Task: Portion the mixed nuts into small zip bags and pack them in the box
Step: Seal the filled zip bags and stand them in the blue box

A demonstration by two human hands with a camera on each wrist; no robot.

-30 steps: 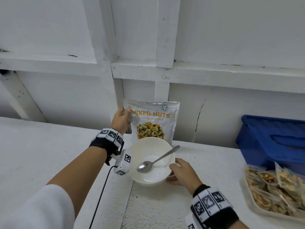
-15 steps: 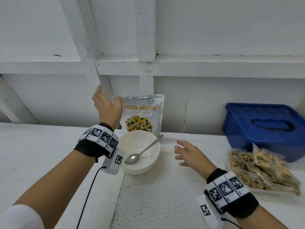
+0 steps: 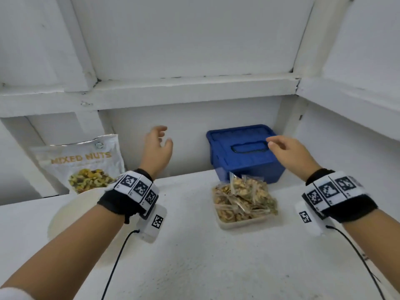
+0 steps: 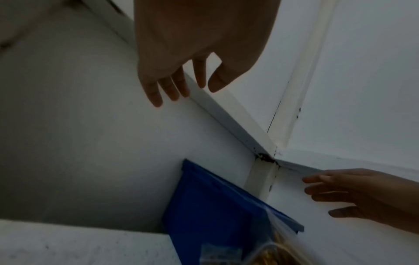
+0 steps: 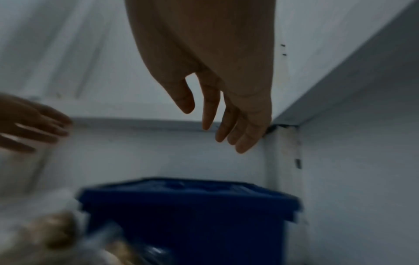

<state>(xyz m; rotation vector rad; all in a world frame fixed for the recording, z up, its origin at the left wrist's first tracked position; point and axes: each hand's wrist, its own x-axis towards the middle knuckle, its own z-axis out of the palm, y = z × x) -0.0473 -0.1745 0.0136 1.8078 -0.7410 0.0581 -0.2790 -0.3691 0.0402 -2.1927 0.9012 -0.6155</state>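
Both of your hands are up in the air and hold nothing. Your left hand (image 3: 157, 148) has its fingers loose and spread apart, out at about 11 o'clock from you. Your right hand (image 3: 285, 149) is at about 1 o'clock, fingers relaxed too, and it hangs right over the blue box (image 3: 244, 154). My guess is that you are going for the lid, because the box is shut and the bags cannot go in until it is open.

The box sits at 12 o'clock, back by the wall. Just in front of it, touching or almost touching, is a white tray (image 3: 242, 223) piled with small zip bags (image 3: 244, 198). They are see-through and full of brown and yellow nuts, so they look ready to pack.

The big mixed nuts bag (image 3: 82, 163) leans on the wall at 10 o'clock. A white bowl (image 3: 71, 208) peeks out under your left arm.
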